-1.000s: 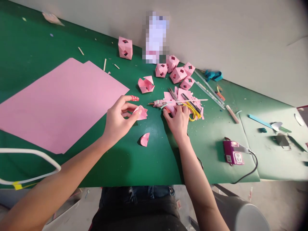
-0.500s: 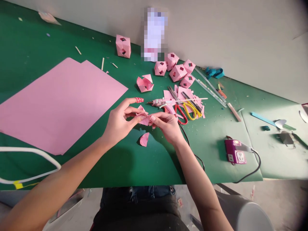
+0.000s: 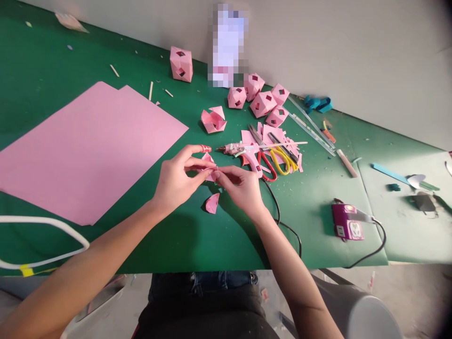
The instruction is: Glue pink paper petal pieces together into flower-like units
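Note:
Between my two hands is a small folded piece of pink paper [image 3: 208, 161], partly hidden by the fingers. My left hand [image 3: 176, 176] pinches it between thumb and fingers, its index finger, wrapped in red at the tip, stretched out above. My right hand [image 3: 242, 186] pinches the same paper from the right, fingertips close to the left thumb. Just below lies a loose folded pink paper piece [image 3: 212, 203]. Beyond the hands, a pink glue gun [image 3: 243, 149] with a glue stick rests on its side, and an open-topped pink paper shape [image 3: 213, 121] sits farther back.
Red-handled scissors [image 3: 266, 165] and yellow-handled scissors [image 3: 282, 160] lie over pink scraps. Several finished-looking pink paper polyhedra [image 3: 262, 104] stand near the wall. Large pink sheets [image 3: 92, 150] cover the left. A purple power socket [image 3: 348, 222] sits right, and a black cable [image 3: 275, 200] runs beside my right forearm.
My right hand has shifted slightly left, its fingertips now nearer the left thumb on the paper. The whole view has tilted a little; the things on the table stay put.

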The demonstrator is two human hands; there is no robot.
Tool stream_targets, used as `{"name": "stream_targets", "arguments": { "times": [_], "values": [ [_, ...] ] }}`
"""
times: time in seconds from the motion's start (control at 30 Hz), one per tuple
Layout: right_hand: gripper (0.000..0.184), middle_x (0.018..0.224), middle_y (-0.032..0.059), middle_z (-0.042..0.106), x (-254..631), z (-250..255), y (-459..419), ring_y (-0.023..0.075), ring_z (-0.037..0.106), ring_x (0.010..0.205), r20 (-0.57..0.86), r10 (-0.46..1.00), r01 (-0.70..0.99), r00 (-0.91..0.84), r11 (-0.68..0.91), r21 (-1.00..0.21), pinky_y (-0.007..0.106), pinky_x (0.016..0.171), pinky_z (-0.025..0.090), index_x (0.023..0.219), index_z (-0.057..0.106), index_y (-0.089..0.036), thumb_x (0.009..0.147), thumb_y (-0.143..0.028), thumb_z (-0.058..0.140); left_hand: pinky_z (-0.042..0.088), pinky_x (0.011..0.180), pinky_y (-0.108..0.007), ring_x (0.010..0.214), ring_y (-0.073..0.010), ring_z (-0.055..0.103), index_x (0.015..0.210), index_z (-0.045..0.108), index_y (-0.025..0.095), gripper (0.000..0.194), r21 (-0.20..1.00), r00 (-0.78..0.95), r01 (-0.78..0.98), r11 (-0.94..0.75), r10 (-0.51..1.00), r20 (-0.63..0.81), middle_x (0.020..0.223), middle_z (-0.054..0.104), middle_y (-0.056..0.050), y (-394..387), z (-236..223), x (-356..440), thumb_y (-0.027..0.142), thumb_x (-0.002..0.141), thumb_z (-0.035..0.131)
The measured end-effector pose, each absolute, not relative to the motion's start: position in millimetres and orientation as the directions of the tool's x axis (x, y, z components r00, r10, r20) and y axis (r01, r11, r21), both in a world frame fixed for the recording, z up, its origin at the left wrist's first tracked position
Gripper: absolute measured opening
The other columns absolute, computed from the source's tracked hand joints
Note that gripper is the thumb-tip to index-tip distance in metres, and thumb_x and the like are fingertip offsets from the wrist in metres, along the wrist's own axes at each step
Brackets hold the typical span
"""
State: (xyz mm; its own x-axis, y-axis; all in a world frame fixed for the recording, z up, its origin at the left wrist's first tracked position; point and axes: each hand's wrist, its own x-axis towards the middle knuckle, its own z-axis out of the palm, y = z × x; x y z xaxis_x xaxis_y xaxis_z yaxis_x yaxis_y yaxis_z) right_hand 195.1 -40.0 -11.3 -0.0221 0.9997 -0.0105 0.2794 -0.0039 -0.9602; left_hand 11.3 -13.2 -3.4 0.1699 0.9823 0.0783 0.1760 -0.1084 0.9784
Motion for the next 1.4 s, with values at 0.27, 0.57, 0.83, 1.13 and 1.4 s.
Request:
{"name": "stream_targets", "arguments": {
  "times": [0.27,0.57,0.83,1.13,1.4],
  "values": [
    [0.022,0.086,0.0029,0.080,194,-11,-39,0.0177,0.075,0.075,0.083,0.995,0.360,0.047,0.061,-0.931,0.033,0.071,0.061,0.089,0.071,-0.023,0.098,-0.042,0.066,0.067,0.103,-0.047,0.122,-0.0320,0.077,0.125,0.066,0.021,0.042,0.999,0.211,-0.021,0.044,0.977,-0.039,0.110,0.084,-0.010,-18,9,13,0.036,0.089,0.080],
    [0.047,0.076,0.0024,0.075,202,-8,-36,0.0186,0.073,0.068,-0.088,0.996,0.095,-0.001,-0.087,-0.992,0.035,0.065,0.064,0.086,0.076,-0.023,0.090,-0.070,0.072,0.068,0.101,-0.047,0.118,-0.0335,0.079,0.117,0.069,0.022,0.045,0.985,0.199,-0.076,0.154,0.970,-0.137,0.111,0.084,-0.011,-9,5,8,0.038,0.080,0.090],
    [0.041,0.081,0.0019,0.076,210,-2,-36,0.0172,0.070,0.072,-0.045,0.997,0.181,-0.061,-0.034,-0.983,0.032,0.064,0.061,0.090,0.076,-0.023,0.089,-0.065,0.075,0.068,0.100,-0.045,0.108,-0.0312,0.082,0.114,0.069,0.021,0.045,0.963,0.261,-0.136,0.232,0.946,-0.191,0.106,0.084,-0.010,-6,7,8,0.037,0.079,0.093],
    [0.028,0.075,0.0017,0.074,200,-4,-42,0.0172,0.066,0.068,0.184,0.980,0.454,0.070,0.133,-0.881,0.032,0.067,0.057,0.079,0.071,-0.023,0.096,-0.045,0.067,0.069,0.100,-0.045,0.116,-0.0320,0.079,0.110,0.069,0.023,0.043,0.967,0.355,-0.118,0.224,0.919,-0.170,0.116,0.083,-0.010,-8,3,7,0.036,0.077,0.094],
    [0.044,0.077,0.0012,0.076,206,-8,-41,0.0155,0.065,0.064,-0.004,0.998,0.240,0.062,-0.019,-0.971,0.030,0.060,0.053,0.089,0.080,-0.023,0.092,-0.067,0.072,0.069,0.095,-0.040,0.101,-0.0263,0.082,0.109,0.074,0.022,0.042,0.926,0.314,-0.170,0.337,0.909,-0.273,0.104,0.084,-0.008,3,2,4,0.035,0.074,0.094]
  ]
}}
